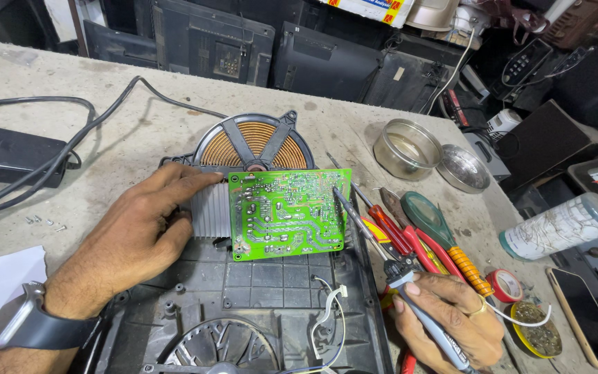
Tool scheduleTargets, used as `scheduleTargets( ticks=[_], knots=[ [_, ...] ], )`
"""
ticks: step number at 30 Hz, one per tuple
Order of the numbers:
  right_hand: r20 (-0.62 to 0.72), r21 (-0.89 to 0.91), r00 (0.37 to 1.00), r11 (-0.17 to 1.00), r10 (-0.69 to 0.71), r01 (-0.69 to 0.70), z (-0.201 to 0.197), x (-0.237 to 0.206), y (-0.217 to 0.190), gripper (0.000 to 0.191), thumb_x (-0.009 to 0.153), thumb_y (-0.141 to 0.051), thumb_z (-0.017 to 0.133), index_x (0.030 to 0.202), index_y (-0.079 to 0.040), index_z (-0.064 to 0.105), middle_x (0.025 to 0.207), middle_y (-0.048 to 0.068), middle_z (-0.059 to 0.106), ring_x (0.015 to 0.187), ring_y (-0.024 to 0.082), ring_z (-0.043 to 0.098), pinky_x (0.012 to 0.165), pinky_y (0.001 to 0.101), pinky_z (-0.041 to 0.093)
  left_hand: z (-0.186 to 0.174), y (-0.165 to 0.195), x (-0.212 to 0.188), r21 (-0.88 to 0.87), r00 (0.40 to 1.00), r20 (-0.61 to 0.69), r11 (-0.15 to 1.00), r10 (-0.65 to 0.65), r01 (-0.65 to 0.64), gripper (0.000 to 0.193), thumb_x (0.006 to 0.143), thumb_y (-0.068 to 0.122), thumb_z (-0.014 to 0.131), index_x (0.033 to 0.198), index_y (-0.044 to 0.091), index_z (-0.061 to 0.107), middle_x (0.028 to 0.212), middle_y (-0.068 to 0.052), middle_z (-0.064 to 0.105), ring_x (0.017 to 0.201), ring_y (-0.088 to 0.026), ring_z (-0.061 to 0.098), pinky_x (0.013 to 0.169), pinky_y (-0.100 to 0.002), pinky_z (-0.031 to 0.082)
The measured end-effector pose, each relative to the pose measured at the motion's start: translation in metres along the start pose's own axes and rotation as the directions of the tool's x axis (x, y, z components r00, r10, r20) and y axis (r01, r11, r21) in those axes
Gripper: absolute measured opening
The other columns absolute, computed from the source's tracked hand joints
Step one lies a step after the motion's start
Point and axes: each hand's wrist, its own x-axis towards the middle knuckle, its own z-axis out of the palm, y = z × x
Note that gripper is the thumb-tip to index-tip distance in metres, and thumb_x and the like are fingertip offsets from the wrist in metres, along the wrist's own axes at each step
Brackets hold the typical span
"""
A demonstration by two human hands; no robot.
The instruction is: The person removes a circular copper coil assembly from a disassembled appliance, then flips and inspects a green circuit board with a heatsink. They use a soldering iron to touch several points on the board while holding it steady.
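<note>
A green circuit board [288, 213] with an aluminium heat sink [209, 213] stands tilted over a black plastic cooker base [257, 284]. My left hand [133, 232] rests on the heat sink and steadies the board from the left. My right hand [444, 312] grips a soldering iron [382, 253] whose tip touches the board's right edge. Behind the board lies a copper induction coil [254, 142] in a black frame. A fan grille [219, 350] sits in the base near me.
Red-handled pliers [399, 221], a magnifying glass [427, 215] and a screwdriver with an orange grip [468, 270] lie right of the board. Two metal tins [406, 149] stand behind, a bottle [562, 225] at far right, a black box with cables [12, 156] at left.
</note>
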Motion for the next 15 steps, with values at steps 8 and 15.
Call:
scheduleTargets(
  ticks=[8,15],
  knots=[
    [0.003,-0.021,0.999,0.999,0.038,-0.038,-0.0037,0.0001,-0.0038,0.027,0.074,0.009,0.082,0.094,-0.006,0.073,0.092,0.015,0.07,0.084,0.03,0.071,0.075,0.0409,0.063,-0.0003,-0.0012,-0.0012,-0.015,1.0,-0.01,0.999,0.028,-0.028,0.062,0.071,-0.005,0.054,0.131,0.006,0.063,0.128,-0.01,0.065,0.115,-0.027,0.066,0.097,-0.039,0.053],
    [0.04,-0.023,0.998,0.998,-0.052,0.053,-0.0052,0.0003,0.0006,0.028,0.074,0.007,0.084,0.096,-0.007,0.073,0.091,0.016,0.071,0.082,0.029,0.07,0.072,0.0387,0.063,-0.0008,-0.0019,-0.0011,-0.013,0.999,-0.012,0.999,0.046,-0.046,0.063,0.07,-0.005,0.053,0.131,0.006,0.063,0.127,-0.011,0.065,0.115,-0.027,0.067,0.097,-0.039,0.053]
  ],
)
